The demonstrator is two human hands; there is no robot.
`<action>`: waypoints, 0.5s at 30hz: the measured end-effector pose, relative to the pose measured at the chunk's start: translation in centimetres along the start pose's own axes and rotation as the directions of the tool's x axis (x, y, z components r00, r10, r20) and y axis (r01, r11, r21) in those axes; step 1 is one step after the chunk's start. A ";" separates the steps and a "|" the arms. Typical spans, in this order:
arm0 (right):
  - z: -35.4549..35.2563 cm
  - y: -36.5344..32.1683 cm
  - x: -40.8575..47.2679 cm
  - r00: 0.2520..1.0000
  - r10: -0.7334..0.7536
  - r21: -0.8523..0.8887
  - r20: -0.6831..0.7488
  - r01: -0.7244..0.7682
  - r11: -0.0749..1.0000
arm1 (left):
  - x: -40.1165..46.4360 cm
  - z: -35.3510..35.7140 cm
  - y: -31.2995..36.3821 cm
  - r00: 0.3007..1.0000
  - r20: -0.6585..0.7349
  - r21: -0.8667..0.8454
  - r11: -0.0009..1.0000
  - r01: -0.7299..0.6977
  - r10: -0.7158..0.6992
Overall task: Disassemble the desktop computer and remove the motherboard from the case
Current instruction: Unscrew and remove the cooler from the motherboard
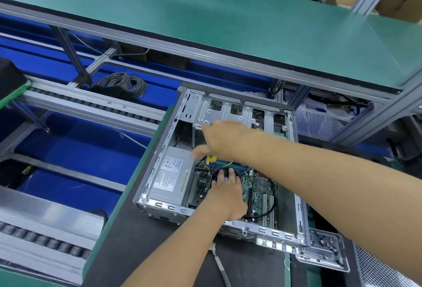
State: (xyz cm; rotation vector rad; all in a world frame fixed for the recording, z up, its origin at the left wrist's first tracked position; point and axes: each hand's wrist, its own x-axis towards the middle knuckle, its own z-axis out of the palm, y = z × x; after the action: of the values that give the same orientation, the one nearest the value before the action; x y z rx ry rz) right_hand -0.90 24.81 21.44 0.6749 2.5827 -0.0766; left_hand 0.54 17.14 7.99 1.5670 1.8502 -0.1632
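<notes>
- The open case (294,218) is laid on its side on a dark mat (146,248); the motherboard (258,193) is seen still inside.
- A printed label is carried by the power supply (170,179), its text too small to be read.
- The black round cooler (220,170) is touched by the left hand (226,193).
- The right hand (222,140) is held spread above, blurred, nothing gripped.
- A green shelf (228,24) and blue conveyor (75,147) are seen beyond.

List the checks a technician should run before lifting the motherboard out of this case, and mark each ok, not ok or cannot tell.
1. Side panel off the case: ok.
2. Power supply removed: not ok, it sits in the case.
3. CPU cooler off: not ok, left hand rests on it.
4. Black cable off the motherboard: not ok.
5. Board screws out: cannot tell.
6. Right hand clear: not ok.
</notes>
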 end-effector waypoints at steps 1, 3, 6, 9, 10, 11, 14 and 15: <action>-0.2 -0.2 0.0 1.000 0.017 -0.113 -0.012 -0.018 0.993 | 0.0 0.0 0.0 1.000 0.001 -0.003 1.000 0.002 -0.002; -0.3 -0.3 0.0 0.999 -0.014 -0.223 -0.046 0.003 0.975 | 0.0 0.0 0.0 1.000 0.004 -0.009 1.000 0.002 -0.002; 0.2 0.2 0.0 0.985 -0.154 -0.236 -0.074 0.133 0.962 | 0.1 0.0 0.0 1.000 0.009 -0.006 1.000 0.001 -0.001; 0.7 1.0 0.0 0.958 -0.282 -0.204 -0.060 0.265 0.943 | 0.1 0.0 0.0 1.000 0.016 -0.010 1.000 0.004 -0.004; 0.7 1.1 -0.1 0.958 -0.280 -0.162 -0.057 0.267 0.950 | 0.1 0.0 0.0 1.000 0.017 -0.011 1.000 0.006 -0.005; 0.6 1.2 -0.2 0.965 -0.258 -0.119 -0.047 0.251 0.961 | 0.1 0.0 0.0 1.000 0.019 -0.011 1.000 0.006 -0.006; -0.1 1.0 -0.5 0.994 -0.098 -0.053 0.040 0.100 0.994 | 0.1 -0.1 0.0 1.000 0.020 -0.009 1.000 0.006 -0.006; -0.3 1.0 -0.6 0.998 -0.033 -0.070 0.060 0.037 0.997 | 0.1 -0.1 0.0 1.000 0.022 -0.007 1.000 0.006 -0.006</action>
State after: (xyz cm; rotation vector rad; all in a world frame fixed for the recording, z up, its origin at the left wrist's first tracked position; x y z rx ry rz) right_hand -0.08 25.42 22.01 0.5931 2.5286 -0.0153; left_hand 0.50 17.29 8.00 1.5493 1.8367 -0.1754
